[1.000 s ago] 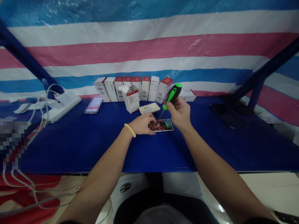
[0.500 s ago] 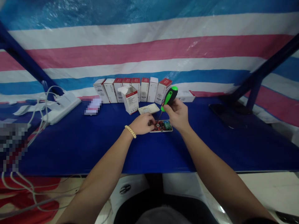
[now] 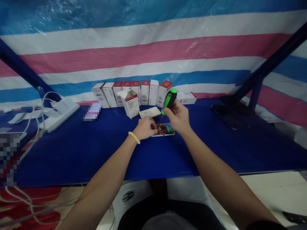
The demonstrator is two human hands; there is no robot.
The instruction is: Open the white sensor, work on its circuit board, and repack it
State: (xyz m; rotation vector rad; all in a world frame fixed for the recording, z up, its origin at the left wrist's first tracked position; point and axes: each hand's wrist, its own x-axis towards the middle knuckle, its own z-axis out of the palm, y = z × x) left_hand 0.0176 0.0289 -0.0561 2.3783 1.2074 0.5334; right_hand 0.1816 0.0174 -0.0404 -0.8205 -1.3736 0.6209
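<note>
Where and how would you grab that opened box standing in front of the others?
Probably by its two upright sides, around mid-height, from the near side. The opened box has its top flaps up, likely a weak hold, and the row of boxes crowds its back. The pale cover lies by its foot, so stay above that.

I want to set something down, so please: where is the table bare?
Blue table is bare between power strip and left forearm, between both forearms, and between right forearm and dark slab. Crowded: around circuit board, screwdriver, boxes.
</note>
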